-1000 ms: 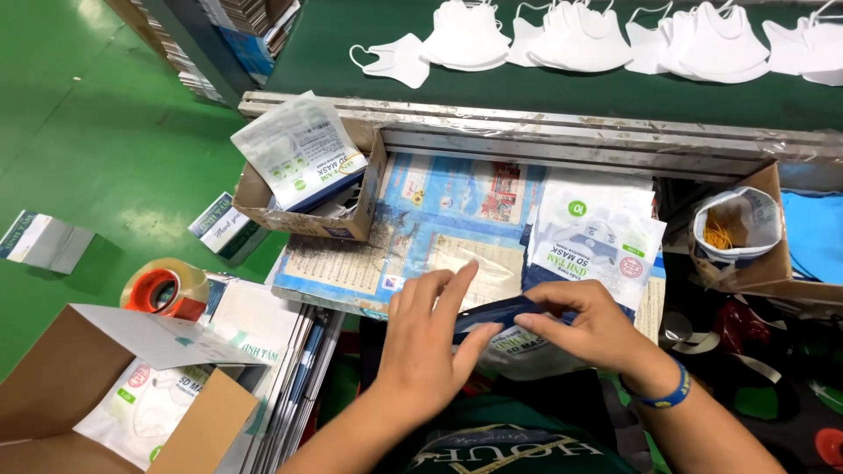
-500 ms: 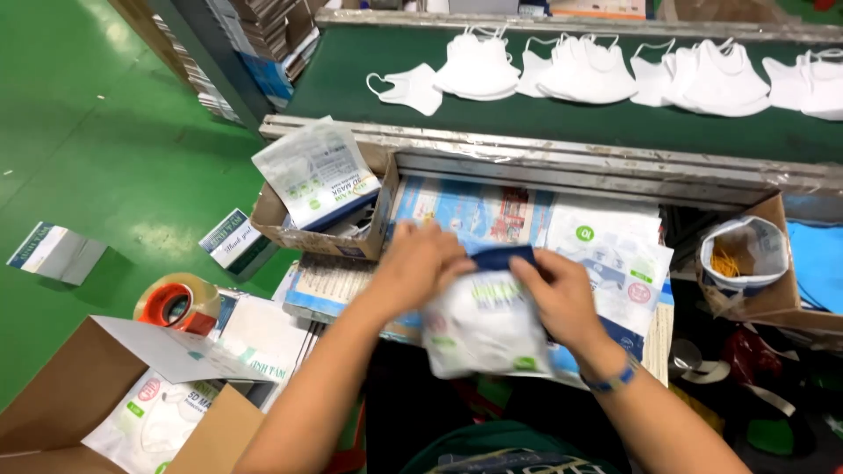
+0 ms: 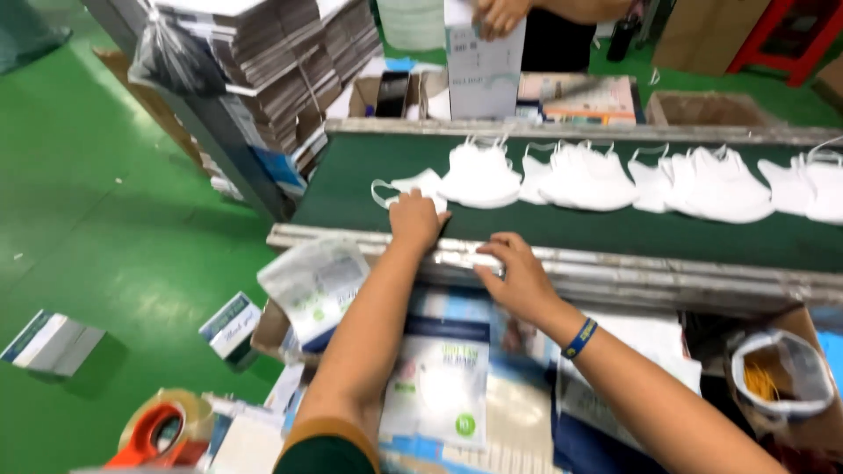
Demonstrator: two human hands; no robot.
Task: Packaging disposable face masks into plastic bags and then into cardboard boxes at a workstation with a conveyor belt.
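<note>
- Left hand (image 3: 415,219) stretched out onto the dark green belt (image 3: 562,230), fingers down on the leftmost white mask (image 3: 406,189), the flat one at the near-left end of the row. Touching it for sure, but can't tell whether actually pinched or just pressed flat.
- Right hand (image 3: 518,276) parked on the metal rail (image 3: 667,270) at the belt's near edge, fingers spread loose, nothing held.
- Blue wristband (image 3: 580,338) on the right wrist.
- Rest of the white masks (image 3: 588,175) lined up along the belt to the right, overlapping a bit, well apart from both hands.
- Down between the forearms: a sealed pouch (image 3: 439,386) with a mask inside, lying flat on the bench.
- Another pouch (image 3: 316,281) propped in an open cardboard box, just left of the left arm.
- Tape dispenser (image 3: 162,434) in orange, bottom-left corner.
- Small carton (image 3: 53,341) lying on the green floor, far left.
- Across the belt, someone else's hand (image 3: 500,13) gripping the top of a tall pale box (image 3: 485,75).
- Stacks of flat cartons (image 3: 281,53) on the rack, upper left.
</note>
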